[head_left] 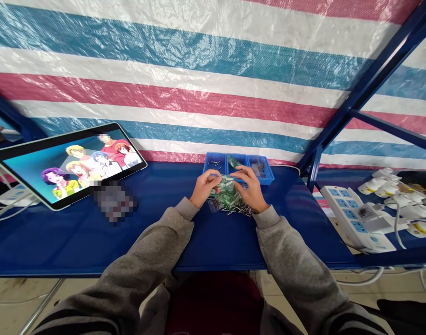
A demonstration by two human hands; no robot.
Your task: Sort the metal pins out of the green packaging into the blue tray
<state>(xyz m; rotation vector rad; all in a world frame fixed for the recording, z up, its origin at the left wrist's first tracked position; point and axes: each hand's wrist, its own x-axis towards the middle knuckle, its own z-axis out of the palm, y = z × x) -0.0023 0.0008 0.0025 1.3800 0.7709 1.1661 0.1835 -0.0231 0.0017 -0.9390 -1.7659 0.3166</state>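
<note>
The left hand [205, 187] has its thumb and fingertips drawn together on the near-left edge of a small clear-green plastic bag [227, 180]. The right hand [250, 188] is curved at the bag's other side, thumb and forefinger a narrow way apart; whether they pinch the plastic, I cannot tell. The bag is between the two hands, above a loose pile of short metal pins [238, 210] mixed with more green-tinted bags [227, 199]. The pile lies on the blue worktop [218, 246], under and between the hands, and a clear packet [213, 205] lies at its left edge, near the left wrist.

Just beyond the hands is a blue divided tray [269, 180] with three compartments side by side. The left one has a few thin metal pieces, the middle one something green, and the right one clear, greyish pieces too small to name.

Well to the left of the left hand, a tablet [76, 165] leans at a tilt, showing cartoon figures. Just in front of its lower right edge is a dark item [116, 203], blurred out. Well to the right of the right hand are a white power strip [352, 216] with a plug-in adapter [369, 218], and beside it a group of white bottle-like items [382, 184]. A striped plastic sheet [185, 97] hangs beyond the worktop.
</note>
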